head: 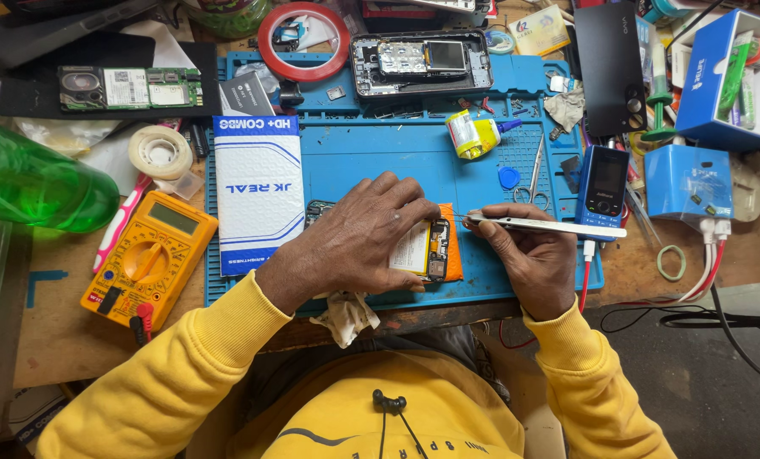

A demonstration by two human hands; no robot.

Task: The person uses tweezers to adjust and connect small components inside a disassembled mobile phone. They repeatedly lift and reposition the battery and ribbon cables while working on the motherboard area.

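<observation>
yellow sleeves frame it: opened phone is pinned flat under the left hand, tweezers pinched in the right hand, tips aimed leftward at its top edge.

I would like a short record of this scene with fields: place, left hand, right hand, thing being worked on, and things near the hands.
Place: cluttered workbench with a blue work mat
Left hand: left hand lies flat on an opened phone, pressing it down
Right hand: right hand holds metal tweezers, tips pointing at the phone's top edge
Thing worked on: the opened phone, its back off, lying on an orange pad
Near the hands: yellow multimeter, white packet, small blue keypad phone, scissors
</observation>
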